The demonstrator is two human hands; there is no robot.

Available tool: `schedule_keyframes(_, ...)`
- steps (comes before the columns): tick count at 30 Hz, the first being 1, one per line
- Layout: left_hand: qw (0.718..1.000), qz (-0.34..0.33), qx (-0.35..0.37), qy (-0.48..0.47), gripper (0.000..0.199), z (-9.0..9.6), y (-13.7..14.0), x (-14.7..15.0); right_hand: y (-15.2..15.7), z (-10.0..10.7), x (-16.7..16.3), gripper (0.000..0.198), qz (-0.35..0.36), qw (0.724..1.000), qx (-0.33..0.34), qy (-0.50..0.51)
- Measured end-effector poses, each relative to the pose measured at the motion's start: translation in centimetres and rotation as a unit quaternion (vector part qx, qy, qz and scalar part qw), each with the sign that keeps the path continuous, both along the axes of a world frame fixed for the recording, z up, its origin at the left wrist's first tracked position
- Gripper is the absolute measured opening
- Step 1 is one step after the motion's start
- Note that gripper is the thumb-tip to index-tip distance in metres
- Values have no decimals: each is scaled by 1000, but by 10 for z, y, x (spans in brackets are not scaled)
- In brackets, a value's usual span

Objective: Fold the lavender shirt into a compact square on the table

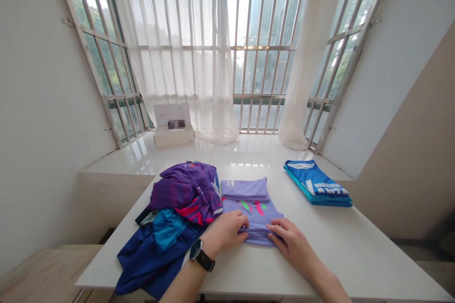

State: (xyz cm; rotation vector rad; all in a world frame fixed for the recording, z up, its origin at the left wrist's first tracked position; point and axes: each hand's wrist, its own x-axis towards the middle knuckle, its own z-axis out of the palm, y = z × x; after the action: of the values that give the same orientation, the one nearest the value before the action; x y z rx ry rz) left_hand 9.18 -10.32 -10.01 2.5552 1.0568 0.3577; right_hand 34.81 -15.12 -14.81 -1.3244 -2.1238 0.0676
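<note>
A lavender T-shirt (256,213) lies partly folded on the white table in front of me. Its top is folded down into a flat band, and green and pink print shows below that. My left hand (231,229), with a black watch on the wrist, pinches the left end of the shirt's lower fold. At the right end of the same fold, my right hand (288,239) grips the cloth between thumb and fingers. Close by my left forearm is a crumpled heap of clothes, with a purple shirt (185,189) on top and blue garments (156,253) beneath.
On the right of the table (320,255) sits a neat stack of folded blue shirts (316,182) with white lettering. An open white box (173,136) stands on the window ledge behind. White curtains (185,57) hang before the barred window.
</note>
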Motion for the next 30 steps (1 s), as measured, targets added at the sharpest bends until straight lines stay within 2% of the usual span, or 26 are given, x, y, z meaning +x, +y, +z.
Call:
schedule_keyframes(3,1000,21,18,11,16,1,-15,-4,-15,-1,3,23,-11,1000,-6,24)
schedule_keyframes(5,999,23,30,21,16,2,-19,-6,-18,-2,9,26,-34,996,-16,78)
schedule_keyframes(9,998,19,50,43,19,2,-17,-5,-11,-8,26,37,-136,956,-58,253)
schedule_keyframes(12,994,31,73,70,22,2,-17,2,-7,-11,33,38,-177,938,-72,289)
schedule_keyframes(14,992,36,91,86,17,1,-19,7,-9,-10,31,34,-166,943,-68,282)
schedule_keyframes(16,990,43,101,92,13,0,-20,11,-13,-8,26,30,-122,958,-66,249)
schedule_keyframes(20,989,71,101,84,17,-2,-14,11,-15,-5,18,48,-34,986,-60,152)
schedule_keyframes(24,990,78,90,78,18,-1,-7,5,0,-1,19,26,-38,982,-56,179)
schedule_keyframes(27,991,68,90,72,13,5,-12,5,11,6,20,21,-32,980,-60,189)
schedule_keyframes(30,993,47,104,30,34,10,-22,19,16,15,18,22,-20,977,-66,200)
